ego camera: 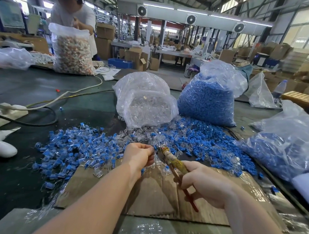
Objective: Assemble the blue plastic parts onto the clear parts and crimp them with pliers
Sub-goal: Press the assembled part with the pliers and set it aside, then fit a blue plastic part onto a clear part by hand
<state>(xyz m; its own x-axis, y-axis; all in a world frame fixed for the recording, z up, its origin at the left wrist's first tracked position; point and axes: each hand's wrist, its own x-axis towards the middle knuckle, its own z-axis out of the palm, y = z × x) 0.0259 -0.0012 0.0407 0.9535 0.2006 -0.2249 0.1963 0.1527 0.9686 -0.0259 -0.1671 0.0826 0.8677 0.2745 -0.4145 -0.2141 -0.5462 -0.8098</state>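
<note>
the pliers lie slantwise, long axis running from the red handle end near the person up-left to the nose, which meets a small blue part above the cardboard sheet. the left hand pinches that part, and the right hand grips the handles. loose blue and clear pieces lie just beyond.

Dark green desk. At 12 o'clock, clear bag of clear parts; at 1, bag of blue parts; at 3, another bag of blue parts. Centre: loose blue and clear parts; at 9, assembled pieces. At 6, flattened cardboard. At 10, white cable, power strip. At 11, bag of pale and orange bits.
</note>
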